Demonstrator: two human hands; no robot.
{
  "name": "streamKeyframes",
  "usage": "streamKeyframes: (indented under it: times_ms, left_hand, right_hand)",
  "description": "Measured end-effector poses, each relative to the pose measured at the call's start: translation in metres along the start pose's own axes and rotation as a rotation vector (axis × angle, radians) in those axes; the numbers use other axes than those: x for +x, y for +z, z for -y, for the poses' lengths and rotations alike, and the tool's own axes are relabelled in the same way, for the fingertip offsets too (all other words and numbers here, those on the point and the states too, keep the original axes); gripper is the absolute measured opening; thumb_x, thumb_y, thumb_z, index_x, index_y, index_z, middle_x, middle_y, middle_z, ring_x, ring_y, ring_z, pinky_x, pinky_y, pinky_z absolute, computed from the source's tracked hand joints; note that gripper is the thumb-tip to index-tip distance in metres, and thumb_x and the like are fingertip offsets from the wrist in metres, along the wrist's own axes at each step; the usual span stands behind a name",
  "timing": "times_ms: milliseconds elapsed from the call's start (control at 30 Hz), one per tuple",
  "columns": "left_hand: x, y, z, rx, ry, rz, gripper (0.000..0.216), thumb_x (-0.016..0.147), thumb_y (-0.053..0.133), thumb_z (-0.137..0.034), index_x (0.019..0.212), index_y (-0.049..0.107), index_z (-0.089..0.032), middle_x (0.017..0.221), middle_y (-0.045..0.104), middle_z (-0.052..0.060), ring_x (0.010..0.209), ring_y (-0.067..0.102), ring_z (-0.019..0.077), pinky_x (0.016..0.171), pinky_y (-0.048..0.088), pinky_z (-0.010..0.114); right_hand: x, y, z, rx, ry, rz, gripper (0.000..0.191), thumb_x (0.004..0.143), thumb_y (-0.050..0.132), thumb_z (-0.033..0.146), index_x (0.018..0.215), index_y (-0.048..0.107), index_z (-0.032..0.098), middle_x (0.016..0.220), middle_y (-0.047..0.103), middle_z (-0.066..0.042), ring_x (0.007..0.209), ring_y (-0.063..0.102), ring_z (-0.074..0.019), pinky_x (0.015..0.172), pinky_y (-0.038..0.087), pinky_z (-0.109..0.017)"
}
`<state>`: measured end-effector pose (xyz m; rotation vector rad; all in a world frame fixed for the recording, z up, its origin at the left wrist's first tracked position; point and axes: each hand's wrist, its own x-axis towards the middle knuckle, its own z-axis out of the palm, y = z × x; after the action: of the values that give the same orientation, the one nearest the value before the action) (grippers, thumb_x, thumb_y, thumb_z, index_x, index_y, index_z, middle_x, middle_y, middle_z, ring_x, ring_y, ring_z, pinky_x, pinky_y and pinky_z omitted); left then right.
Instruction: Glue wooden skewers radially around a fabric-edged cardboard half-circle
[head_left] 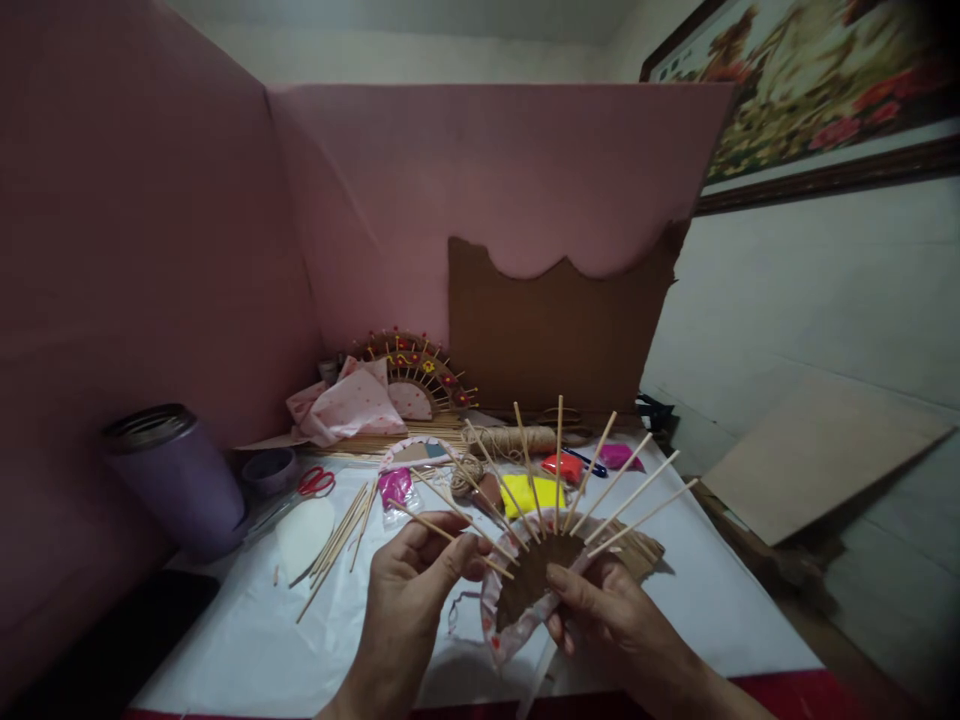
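Observation:
My right hand (626, 615) grips a half-round cardboard piece (536, 578) by its right side, thumb on the brown face. Pale patterned fabric (491, 610) wraps its edge. Several thin wooden sticks (559, 450) fan outward from the curved edge. With thumb and fingers, my left hand (409, 590) pinches the leftmost wooden stick (499, 569), whose inner end lies over the cardboard's left part. Loose wooden sticks (341, 535) lie on the table left of my left hand. Behind the fan are a yellow packet (531, 494) and a twine ball (466, 475).
A purple tumbler (180, 485) stands at left, near a tape roll (270, 470) and red-handled scissors (316, 482). A decorated fan (427, 365) and pink cloth (349, 400) sit at the back. Brown cardboard (555, 340) leans on the pink partition (487, 170). White sheeting (247, 630) covers the table.

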<state>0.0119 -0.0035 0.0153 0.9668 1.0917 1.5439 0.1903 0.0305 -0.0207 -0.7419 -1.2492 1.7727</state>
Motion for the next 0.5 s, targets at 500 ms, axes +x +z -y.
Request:
streamKeyframes:
  times_ms: [500]
  left_hand:
    - [0.0027,-0.0038,0.0069,0.051,0.018,-0.029,0.016,0.07,0.069,-0.025,0.082,0.062,-0.017,0.068,0.071,0.001,0.061,0.066,0.0148,0.065,0.05,0.025]
  right_hand:
    - [0.0008,-0.0006,0.0024,0.015,-0.008,0.034,0.026,0.077,0.063,0.037,0.076,0.066,0.01,0.05,0.059,-0.001,0.042,0.049,-0.0064,0.043,0.039,-0.017]
